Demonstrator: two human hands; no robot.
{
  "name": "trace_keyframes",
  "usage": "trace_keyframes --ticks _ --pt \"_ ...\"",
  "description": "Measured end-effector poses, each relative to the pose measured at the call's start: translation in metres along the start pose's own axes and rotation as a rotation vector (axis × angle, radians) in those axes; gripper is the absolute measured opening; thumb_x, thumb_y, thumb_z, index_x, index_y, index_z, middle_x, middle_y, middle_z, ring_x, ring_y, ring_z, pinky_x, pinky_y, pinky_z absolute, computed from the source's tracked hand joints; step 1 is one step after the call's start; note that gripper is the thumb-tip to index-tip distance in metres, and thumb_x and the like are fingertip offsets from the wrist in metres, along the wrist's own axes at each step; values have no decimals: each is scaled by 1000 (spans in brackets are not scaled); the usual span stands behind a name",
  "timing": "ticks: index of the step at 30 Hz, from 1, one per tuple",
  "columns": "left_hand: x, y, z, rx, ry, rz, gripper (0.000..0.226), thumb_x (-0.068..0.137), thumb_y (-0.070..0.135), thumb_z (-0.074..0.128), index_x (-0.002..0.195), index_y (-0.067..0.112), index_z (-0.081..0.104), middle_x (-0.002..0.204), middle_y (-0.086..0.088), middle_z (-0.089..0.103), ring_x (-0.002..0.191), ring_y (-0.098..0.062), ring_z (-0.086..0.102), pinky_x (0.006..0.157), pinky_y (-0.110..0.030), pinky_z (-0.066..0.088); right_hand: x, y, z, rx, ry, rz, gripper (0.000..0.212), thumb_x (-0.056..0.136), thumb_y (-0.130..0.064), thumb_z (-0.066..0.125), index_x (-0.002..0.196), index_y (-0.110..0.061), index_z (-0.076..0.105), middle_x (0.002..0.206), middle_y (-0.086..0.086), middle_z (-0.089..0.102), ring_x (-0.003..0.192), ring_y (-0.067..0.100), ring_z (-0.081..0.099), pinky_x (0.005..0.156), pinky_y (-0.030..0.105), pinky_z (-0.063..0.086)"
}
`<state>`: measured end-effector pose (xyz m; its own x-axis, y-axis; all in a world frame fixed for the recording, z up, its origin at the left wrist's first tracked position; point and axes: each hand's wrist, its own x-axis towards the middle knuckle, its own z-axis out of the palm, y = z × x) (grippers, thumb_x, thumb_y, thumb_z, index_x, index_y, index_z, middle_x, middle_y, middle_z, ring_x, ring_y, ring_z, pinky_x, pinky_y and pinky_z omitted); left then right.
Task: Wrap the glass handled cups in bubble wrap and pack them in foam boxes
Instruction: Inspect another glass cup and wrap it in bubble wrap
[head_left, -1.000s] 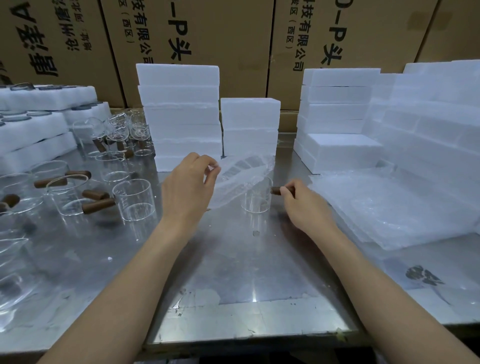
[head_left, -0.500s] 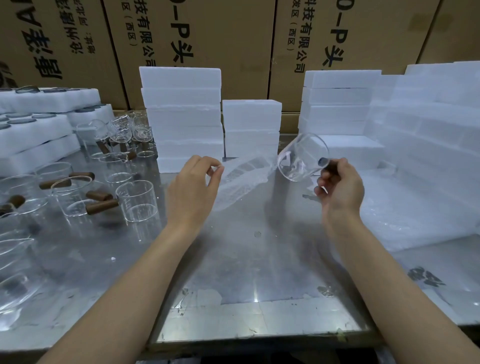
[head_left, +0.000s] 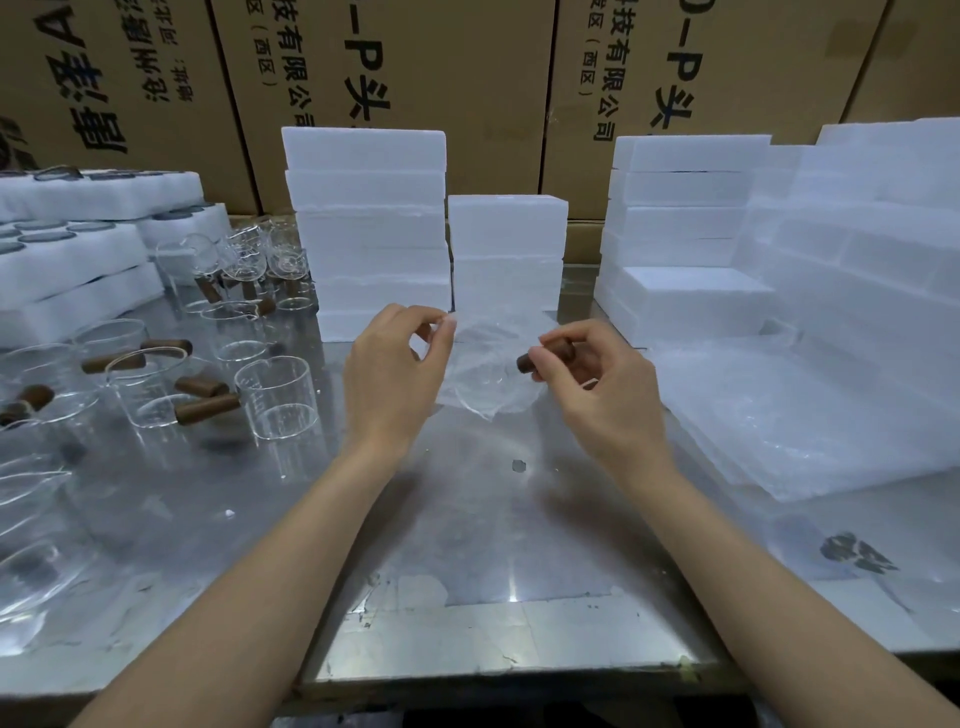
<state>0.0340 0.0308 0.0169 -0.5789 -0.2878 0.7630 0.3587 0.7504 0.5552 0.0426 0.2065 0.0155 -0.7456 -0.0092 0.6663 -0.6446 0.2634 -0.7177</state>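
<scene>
My left hand (head_left: 395, 374) pinches the top edge of a bubble wrap sheet (head_left: 493, 400) between thumb and forefinger above the metal table (head_left: 467, 519). My right hand (head_left: 597, 389) grips the brown wooden handle (head_left: 545, 356) of a glass cup (head_left: 480, 364). The cup's clear body lies inside or against the sheet and is hard to make out. Stacks of white foam boxes (head_left: 366, 228) stand behind my hands.
Several more glass cups with wooden handles (head_left: 275, 395) crowd the table's left side, beside foam trays (head_left: 67, 254). A pile of bubble wrap sheets (head_left: 810, 415) lies at the right in front of more foam boxes (head_left: 685, 234). Cardboard cartons (head_left: 467, 78) form the back wall.
My right hand lifted the cup off the table, swung it out to the right, then brought it back left into the bubble wrap sheet. My left hand kept its pinch on the sheet.
</scene>
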Motion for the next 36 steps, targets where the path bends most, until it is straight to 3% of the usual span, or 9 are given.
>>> trace_keyframes --ticks 4,8,14,19,22,27,30,33,36 --pt "-2 5 1 16 -6 70 14 93 28 61 94 20 73 82 7 63 54 -1 46 61 -24 40 1 1 1 -143 70 -100 14 83 -20 72 93 -19 62 74 -25 62 68 -1 63 58 12 47" --pt "-4 10 1 -22 17 125 14 93 25 63 98 18 74 82 4 62 53 -7 46 60 -34 46 0 5 4 -194 47 -125 14 84 -17 71 94 -18 61 75 -28 59 72 -1 62 60 9 46" --pt "-15 26 6 -116 -12 356 13 89 16 66 97 12 75 76 6 54 54 -9 45 49 -31 46 -4 9 14 -217 4 -81 11 87 -23 67 96 -21 60 77 -20 65 75 4 64 66 21 51" --pt "-26 39 10 -205 -71 512 16 92 15 62 102 10 74 76 -2 62 57 -12 48 51 -29 46 -3 10 15 -306 43 -49 10 91 -19 56 84 -26 54 62 -25 51 67 11 60 61 30 49" --pt "-27 44 11 -216 -70 475 18 94 18 60 103 10 72 78 3 65 58 -11 51 53 -30 48 -3 8 15 -307 70 -89 12 94 -19 53 84 -18 60 62 -14 58 62 12 58 57 34 48" --pt "-22 42 9 -296 -49 219 5 94 28 58 95 24 55 72 14 56 56 -11 55 52 -23 46 -8 1 23 -277 -45 -221 16 92 -10 55 106 -10 63 88 -1 70 77 18 65 67 40 54" --pt "-24 43 7 -307 -53 264 11 93 34 55 89 28 46 71 9 56 57 -12 53 53 -29 46 -12 -1 28 -241 -100 -172 19 96 -11 47 107 -12 63 89 -1 69 77 16 63 67 33 51" --pt "-32 49 8 -290 -134 404 11 91 36 53 91 28 44 71 6 57 58 -11 53 53 -34 48 -10 -2 24 -230 -136 -83 27 90 -15 45 75 -36 52 64 -20 59 62 -3 57 52 11 39" --pt "-34 51 6 -326 -191 521 17 87 33 57 98 25 48 78 6 58 63 -12 55 57 -34 48 -3 2 15 -83 -84 36 30 85 -4 49 76 -32 49 64 -24 57 61 -6 53 57 10 38"
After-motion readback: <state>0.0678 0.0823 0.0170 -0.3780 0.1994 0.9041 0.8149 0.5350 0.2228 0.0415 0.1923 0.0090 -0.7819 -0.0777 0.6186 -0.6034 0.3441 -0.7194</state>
